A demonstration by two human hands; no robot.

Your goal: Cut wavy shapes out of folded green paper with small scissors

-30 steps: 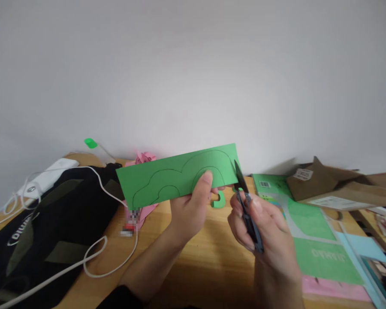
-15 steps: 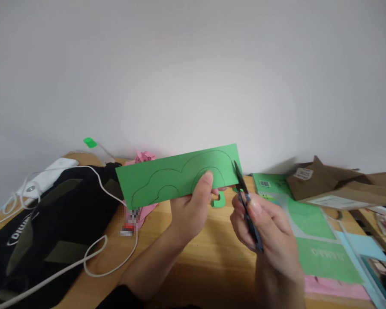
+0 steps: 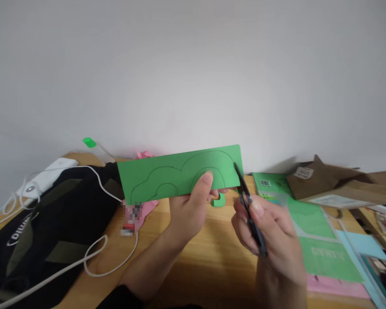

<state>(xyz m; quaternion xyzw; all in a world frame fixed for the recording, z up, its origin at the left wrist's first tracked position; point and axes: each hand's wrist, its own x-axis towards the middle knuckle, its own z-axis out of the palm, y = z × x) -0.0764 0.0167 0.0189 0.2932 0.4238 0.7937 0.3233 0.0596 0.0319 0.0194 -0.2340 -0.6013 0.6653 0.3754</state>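
Observation:
A strip of green paper (image 3: 167,163) with a curved outline drawn on it in dark pen is held up over the table. My left hand (image 3: 193,210) pinches its lower edge, thumb on the front and fingers behind. Black scissors (image 3: 246,197) are in my right hand (image 3: 270,227), its thumb and fingers closed round them. Their blades lie at the right end of the strip, near the drawn curve. Below the strip a small curved green cutout (image 3: 218,200) lies on the wooden table (image 3: 212,244), partly hidden by the strip and my left fingers.
To the left are a black cloth bag (image 3: 83,214), a white power strip (image 3: 51,174) and loose white cable (image 3: 93,268). Pink paper (image 3: 148,210) lies behind my left hand. On the right lie green paper packets (image 3: 328,253) and a crumpled brown paper bag (image 3: 337,180). A wall rises behind.
The strip has turned slightly, its left end a little lower edge-up and its right end shifted right. The scissors and my right hand have moved slightly right and down.

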